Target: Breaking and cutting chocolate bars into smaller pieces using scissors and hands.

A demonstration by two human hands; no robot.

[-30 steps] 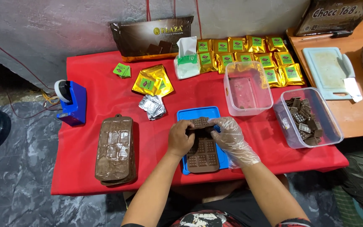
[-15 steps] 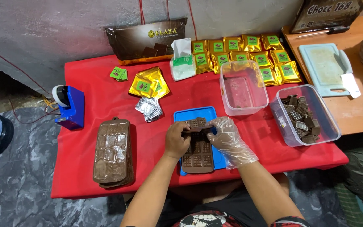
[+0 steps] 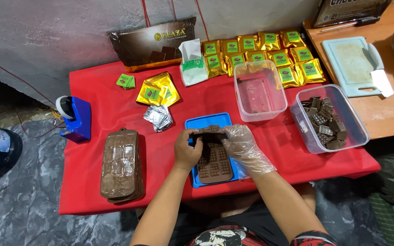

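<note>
A brown silicone chocolate mould [image 3: 213,159] lies on a blue tray [image 3: 206,122] at the front of the red table [image 3: 106,105]. My bare left hand [image 3: 186,150] grips the mould's left edge near its far end. My right hand [image 3: 242,146], in a clear plastic glove, grips the right edge. Both hands bend the far end of the mould upward. A stack of similar brown moulds [image 3: 121,165] lies to the left.
An empty clear tub [image 3: 259,90] and a clear tub of chocolate pieces [image 3: 328,118] stand to the right. Gold packets [image 3: 261,54], silver foil wrappers [image 3: 158,117], green labels [image 3: 126,81] and a blue tape dispenser [image 3: 75,119] sit around. A wooden table with a cutting board [image 3: 353,64] adjoins at right.
Both hands stay on the far end of the mould, and the grip looks the same. Only the camera view has shifted slightly.
</note>
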